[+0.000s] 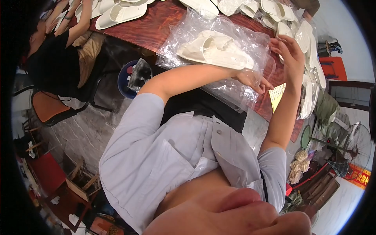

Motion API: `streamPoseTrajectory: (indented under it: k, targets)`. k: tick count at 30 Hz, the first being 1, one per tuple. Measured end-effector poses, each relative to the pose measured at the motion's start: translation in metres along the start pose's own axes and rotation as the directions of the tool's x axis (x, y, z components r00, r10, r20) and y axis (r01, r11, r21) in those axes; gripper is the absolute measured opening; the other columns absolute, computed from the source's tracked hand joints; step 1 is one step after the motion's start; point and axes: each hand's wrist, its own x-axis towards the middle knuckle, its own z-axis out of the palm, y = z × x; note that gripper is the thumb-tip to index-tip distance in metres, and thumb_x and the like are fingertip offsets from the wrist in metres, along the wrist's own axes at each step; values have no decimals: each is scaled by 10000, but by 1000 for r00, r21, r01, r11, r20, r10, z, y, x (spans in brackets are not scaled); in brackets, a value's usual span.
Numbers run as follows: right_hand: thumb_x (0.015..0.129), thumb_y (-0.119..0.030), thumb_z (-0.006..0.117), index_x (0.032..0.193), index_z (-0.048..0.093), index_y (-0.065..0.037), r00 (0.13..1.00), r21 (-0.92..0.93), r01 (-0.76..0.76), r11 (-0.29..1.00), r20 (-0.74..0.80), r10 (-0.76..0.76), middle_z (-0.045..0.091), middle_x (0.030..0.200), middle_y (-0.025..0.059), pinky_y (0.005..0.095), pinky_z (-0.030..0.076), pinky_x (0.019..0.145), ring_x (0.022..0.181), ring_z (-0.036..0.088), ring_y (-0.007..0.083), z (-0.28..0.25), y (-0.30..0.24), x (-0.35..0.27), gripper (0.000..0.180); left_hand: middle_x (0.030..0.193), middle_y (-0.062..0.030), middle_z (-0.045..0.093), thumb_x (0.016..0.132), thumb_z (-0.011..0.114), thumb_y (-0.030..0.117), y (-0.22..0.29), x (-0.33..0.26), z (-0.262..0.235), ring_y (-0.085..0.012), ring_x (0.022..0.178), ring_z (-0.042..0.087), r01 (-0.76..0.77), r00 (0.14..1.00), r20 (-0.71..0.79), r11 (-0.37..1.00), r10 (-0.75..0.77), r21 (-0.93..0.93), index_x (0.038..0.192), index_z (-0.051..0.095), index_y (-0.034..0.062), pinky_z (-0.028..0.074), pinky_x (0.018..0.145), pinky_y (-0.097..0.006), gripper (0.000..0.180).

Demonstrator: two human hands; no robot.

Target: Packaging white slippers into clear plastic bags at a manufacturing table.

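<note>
A pair of white slippers (213,49), one nested against the other, lies on clear plastic bags (172,47) near the table's front edge. Across the front of them reaches my left arm; my left hand (252,81) is low over the bag's right side, its fingers loosely bent and a little apart. My right hand (289,53) is raised at the bag's right edge, with fingers half curled and spread and nothing visible in them. Below it, beside my right forearm, is a yellow sheet (277,96) with rows of small print, partly hidden by the forearm.
More white slippers (303,35) are heaped along the right side and far edge of the reddish wooden table (149,33). At the left sits another person (49,56) on a chair. A blue bin (126,80) stands below the table; a fan (354,149) is at right.
</note>
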Motion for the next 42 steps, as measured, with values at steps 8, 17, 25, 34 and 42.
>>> streamPoseTrajectory:
  k: [8,17,25,34,42]
  targets:
    - [946,-92,595,1118,696,27,903,-285,-206,936,314,294,708,1034,119,306,499,895,992,647,182,3,42,-29,232,1301,-107,573,925,657,322,-1,-13,28,-229,1228,512,7,983,182,1000,-6,-7,1537,349,204,401,1044,-364,695]
    - [948,-462,582,1277,679,-241,650,-111,149,983,759,-13,609,909,194,449,312,1053,982,475,332,80,136,8,408,998,-160,624,891,640,328,88,-23,88,-350,1030,599,-384,902,386,771,194,508,1233,627,82,500,845,-469,421]
    - [922,-428,604,1290,646,-176,749,-480,597,643,621,-233,583,841,128,498,232,1091,1006,511,327,94,143,0,447,1096,-109,648,813,714,208,161,-110,9,-319,1023,622,80,690,-479,600,543,796,1143,689,121,510,872,-428,342]
    - [900,-302,683,1206,694,-105,782,-610,622,491,513,-354,523,764,137,411,425,864,841,492,303,74,132,-3,365,1002,-216,697,845,728,201,67,-234,-37,-346,913,677,832,17,-998,553,53,44,1162,679,50,520,808,-407,355]
    - [896,-261,679,1223,684,-170,841,-614,519,595,490,-228,592,821,134,443,451,899,861,589,314,62,166,-12,339,892,-194,715,821,738,184,47,-273,-10,-355,836,697,754,-64,-995,649,-77,-99,1102,698,41,533,753,-405,318]
